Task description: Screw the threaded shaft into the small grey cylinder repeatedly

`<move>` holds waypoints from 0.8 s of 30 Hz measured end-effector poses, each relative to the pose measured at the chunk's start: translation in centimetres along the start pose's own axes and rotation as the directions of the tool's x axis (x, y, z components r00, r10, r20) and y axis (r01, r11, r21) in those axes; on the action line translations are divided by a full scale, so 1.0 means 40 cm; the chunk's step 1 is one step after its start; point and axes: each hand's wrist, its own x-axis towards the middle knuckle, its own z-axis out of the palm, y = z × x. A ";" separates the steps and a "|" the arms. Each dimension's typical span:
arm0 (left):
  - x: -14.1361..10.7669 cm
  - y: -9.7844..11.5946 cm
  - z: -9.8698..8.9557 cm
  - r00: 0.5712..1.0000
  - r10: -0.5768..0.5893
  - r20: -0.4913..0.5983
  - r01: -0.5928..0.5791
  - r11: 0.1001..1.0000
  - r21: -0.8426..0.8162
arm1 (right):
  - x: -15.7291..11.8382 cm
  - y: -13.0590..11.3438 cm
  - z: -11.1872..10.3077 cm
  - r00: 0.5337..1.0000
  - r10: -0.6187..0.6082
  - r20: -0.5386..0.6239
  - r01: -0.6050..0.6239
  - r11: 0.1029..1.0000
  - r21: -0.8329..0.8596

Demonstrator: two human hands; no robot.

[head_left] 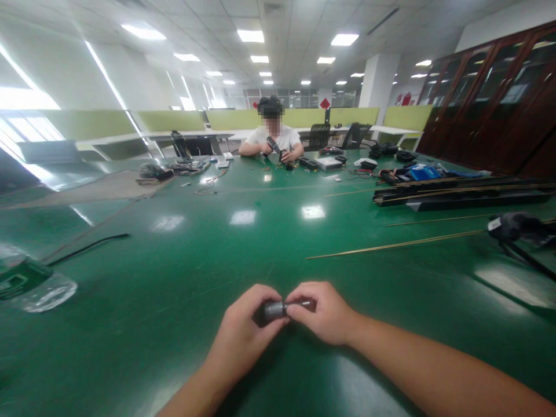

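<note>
My left hand [247, 321] is closed around a dark grey metal cylinder with a thin shaft [273, 310], thumb below and fingers above. From the other side my right hand [321, 313] pinches the thin shaft end between thumb and fingers. The piece lies level between both hands, just over the green table [208, 266]. Fingers hide parts of it, so its exact kind cannot be made out.
Thin brass-coloured rods [391, 243] lie to the right, near a dark cable-like item [521, 229] and black trays [460, 194]. A clear plastic bottle [47, 292] rests at left by a black cable [89, 249]. Across the table a person [271, 139] holds a power drill [273, 144].
</note>
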 end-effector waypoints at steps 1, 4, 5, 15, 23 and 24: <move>0.000 0.000 0.000 1.000 0.003 0.003 -0.003 1.000 -0.003 | -0.001 0.000 0.000 1.000 -0.003 0.004 0.003 1.000 -0.002; -0.001 0.000 0.000 1.000 0.000 0.009 0.001 1.000 -0.006 | -0.002 0.001 -0.001 1.000 -0.013 0.009 0.013 1.000 -0.019; -0.001 0.000 0.000 1.000 -0.004 0.010 0.004 1.000 -0.005 | -0.003 0.002 -0.001 1.000 -0.016 0.006 0.016 1.000 -0.025; -0.003 0.002 -0.002 1.000 -0.002 0.014 0.003 1.000 -0.017 | -0.001 -0.003 -0.001 0.999 -0.032 -0.016 0.032 0.999 -0.017; -0.002 -0.003 -0.001 1.000 0.001 0.009 -0.001 0.999 -0.034 | -0.003 -0.003 0.000 0.999 -0.027 -0.028 0.026 1.000 -0.012; -0.002 -0.004 0.000 1.000 0.004 0.005 -0.004 0.999 -0.038 | -0.003 -0.003 0.000 0.999 -0.028 -0.029 0.028 1.000 -0.011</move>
